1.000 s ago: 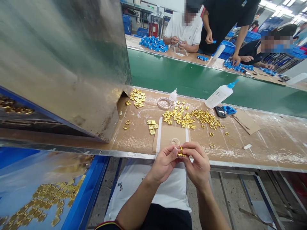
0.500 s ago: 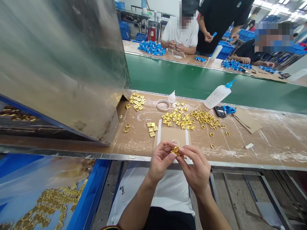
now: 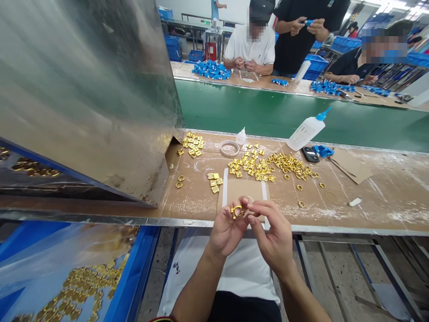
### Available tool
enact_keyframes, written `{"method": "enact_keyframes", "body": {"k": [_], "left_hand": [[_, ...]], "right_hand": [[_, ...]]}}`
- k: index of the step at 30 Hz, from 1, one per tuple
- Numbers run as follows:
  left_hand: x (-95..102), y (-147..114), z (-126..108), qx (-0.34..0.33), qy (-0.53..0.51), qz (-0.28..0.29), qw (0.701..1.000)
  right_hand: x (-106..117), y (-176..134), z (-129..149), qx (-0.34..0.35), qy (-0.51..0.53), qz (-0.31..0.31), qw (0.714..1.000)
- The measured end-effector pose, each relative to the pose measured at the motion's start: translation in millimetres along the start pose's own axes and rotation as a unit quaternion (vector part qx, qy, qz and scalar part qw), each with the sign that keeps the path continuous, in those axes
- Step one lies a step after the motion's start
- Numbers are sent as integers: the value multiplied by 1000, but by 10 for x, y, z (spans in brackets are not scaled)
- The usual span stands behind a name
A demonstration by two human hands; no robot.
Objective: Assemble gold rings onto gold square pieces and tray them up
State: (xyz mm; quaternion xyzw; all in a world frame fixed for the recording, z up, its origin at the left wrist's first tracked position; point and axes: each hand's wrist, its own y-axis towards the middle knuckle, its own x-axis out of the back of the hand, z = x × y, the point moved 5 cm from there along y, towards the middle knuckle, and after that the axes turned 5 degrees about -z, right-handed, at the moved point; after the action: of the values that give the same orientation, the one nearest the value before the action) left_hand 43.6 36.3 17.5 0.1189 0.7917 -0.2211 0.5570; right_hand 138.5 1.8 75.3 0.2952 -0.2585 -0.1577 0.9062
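My left hand is closed on a gold ring, with its palm turned up and the ring resting at the fingers. My right hand is beside it, thumb and fingertips drawn together close to the left fingertips; what they pinch, if anything, is too small to make out. Just beyond both hands lies a cardboard pad with white tape strips along its sides. Behind the pad are a pile of gold rings and a group of square gold pieces.
A metal housing rises at the left. A tape roll, a small dropper bottle and a large glue bottle stand farther back. A green conveyor belt separates my bench from co-workers. A blue crate holds gold pieces at lower left.
My left hand has turned palm up and opened somewhat around the gold ring. The right fingertips have come away from the ring. Across the belt, the standing person's hands came together on a blue piece.
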Motion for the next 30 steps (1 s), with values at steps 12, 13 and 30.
{"method": "enact_keyframes", "body": {"k": [12,13,30], "left_hand": [[39,-53,-29,33,-39,-50,997],[36,-52,-28,37,-43,-48,997],[115,-98,-85,23,39,25,999]], "right_hand": [[-113,11,27,-18,55,2,998],[-113,10,22,-21,60,-1,998],[-118,57,21,-20,112,-8,993]]}}
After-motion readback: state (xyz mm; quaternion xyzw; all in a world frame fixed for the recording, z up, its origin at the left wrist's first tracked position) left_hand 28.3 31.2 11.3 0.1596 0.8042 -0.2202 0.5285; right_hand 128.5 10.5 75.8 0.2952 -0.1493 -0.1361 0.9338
